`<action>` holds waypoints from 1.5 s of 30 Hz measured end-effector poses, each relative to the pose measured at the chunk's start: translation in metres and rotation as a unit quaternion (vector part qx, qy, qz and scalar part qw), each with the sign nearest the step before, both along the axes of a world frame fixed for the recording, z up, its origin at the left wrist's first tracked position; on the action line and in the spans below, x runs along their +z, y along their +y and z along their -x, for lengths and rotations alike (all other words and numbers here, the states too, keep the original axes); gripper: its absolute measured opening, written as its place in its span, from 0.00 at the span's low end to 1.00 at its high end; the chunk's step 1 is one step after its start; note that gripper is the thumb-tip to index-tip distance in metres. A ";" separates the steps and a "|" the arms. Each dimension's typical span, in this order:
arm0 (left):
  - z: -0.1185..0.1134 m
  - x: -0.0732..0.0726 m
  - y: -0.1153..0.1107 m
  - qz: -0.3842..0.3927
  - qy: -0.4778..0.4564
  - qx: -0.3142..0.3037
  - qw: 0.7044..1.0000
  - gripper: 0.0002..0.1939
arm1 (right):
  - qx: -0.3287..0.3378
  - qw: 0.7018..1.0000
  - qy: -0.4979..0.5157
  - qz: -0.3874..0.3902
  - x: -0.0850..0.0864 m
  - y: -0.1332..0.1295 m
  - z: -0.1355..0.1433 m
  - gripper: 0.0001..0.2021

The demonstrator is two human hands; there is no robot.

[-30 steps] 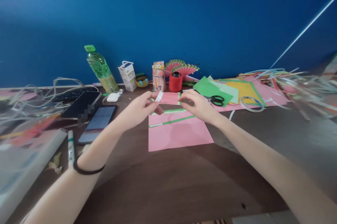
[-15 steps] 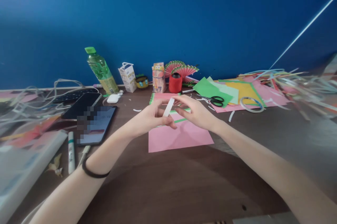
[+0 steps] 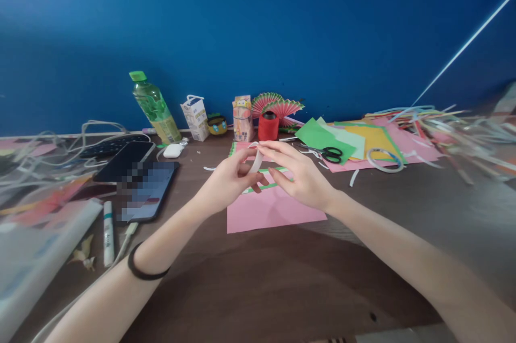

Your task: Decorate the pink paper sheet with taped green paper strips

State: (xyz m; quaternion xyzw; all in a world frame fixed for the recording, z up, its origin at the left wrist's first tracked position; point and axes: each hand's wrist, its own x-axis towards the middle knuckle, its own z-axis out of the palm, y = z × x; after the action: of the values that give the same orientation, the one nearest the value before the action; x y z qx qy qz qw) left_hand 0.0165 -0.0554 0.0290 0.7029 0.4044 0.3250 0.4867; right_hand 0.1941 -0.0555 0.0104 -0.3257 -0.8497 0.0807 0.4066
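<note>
Between my two hands a narrow white strip (image 3: pixel 256 162) is raised over the paper, its top end bent into a curve. My left hand (image 3: pixel 227 181) is closed on the strip's lower part, between thumb and fingers. The fingertips of my right hand (image 3: pixel 300 173) touch the strip's upper end, with the thumb held lower and apart from the fingers. Below lies a pink sheet (image 3: pixel 274 211) with green-edged white strips across its far part. A folded pink and green piece (image 3: pixel 238 147) lies just behind, partly hidden by my fingers.
Black scissors (image 3: pixel 331 155) rest on coloured paper (image 3: pixel 377 141) at the right, near a tape roll (image 3: pixel 385 160). A green bottle (image 3: pixel 157 109), cartons (image 3: pixel 243 120) and a red spool (image 3: pixel 268 127) stand by the wall. Phones (image 3: pixel 151 192), a marker (image 3: pixel 108 233) and cables lie left.
The white strip has gone from straight and slanted to curved at its top. My right fingers have shifted left onto its upper end, and my left thumb has drawn back slightly.
</note>
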 end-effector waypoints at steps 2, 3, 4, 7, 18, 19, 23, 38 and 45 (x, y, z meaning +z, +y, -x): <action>0.000 -0.001 0.000 -0.017 0.019 0.005 1.000 0.20 | -0.007 1.000 -0.007 -0.015 -0.001 -0.001 0.001 0.21; 0.000 -0.001 0.000 -0.024 0.028 0.006 0.999 0.20 | -0.007 1.000 -0.008 -0.018 -0.001 -0.002 0.002 0.21; 0.001 -0.002 0.000 -0.029 0.037 0.008 0.999 0.20 | -0.004 1.000 -0.007 -0.018 -0.001 -0.003 0.002 0.20; 0.002 -0.004 0.001 -0.047 0.063 0.016 0.997 0.19 | 0.008 1.000 0.014 0.013 0.001 -0.002 0.002 0.19; 0.000 -0.010 0.000 -0.276 0.328 0.112 0.896 0.12 | -0.020 0.973 0.139 0.180 -0.002 0.001 0.004 0.05; 0.000 -0.011 0.000 -0.298 0.358 0.111 0.878 0.11 | -0.031 0.972 0.137 0.186 -0.001 0.000 0.004 0.05; 0.001 -0.014 0.001 -0.350 0.414 0.101 0.834 0.12 | -0.051 0.965 0.118 0.230 0.003 0.001 0.002 0.07; 0.006 -0.001 0.005 -0.259 0.357 0.145 0.886 0.09 | -0.415 0.831 -0.286 0.233 -0.042 0.084 -0.129 0.15; 0.008 -0.003 0.008 -0.254 0.348 0.148 0.890 0.09 | -0.410 0.833 -0.305 0.211 -0.042 0.083 -0.131 0.16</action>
State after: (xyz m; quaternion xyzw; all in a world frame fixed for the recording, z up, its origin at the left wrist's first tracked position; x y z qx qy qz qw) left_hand 0.0085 -0.0476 0.0265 0.8027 0.5507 0.2192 0.0652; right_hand 0.3255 0.0279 -0.0318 -0.7303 -0.6815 -0.0189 0.0444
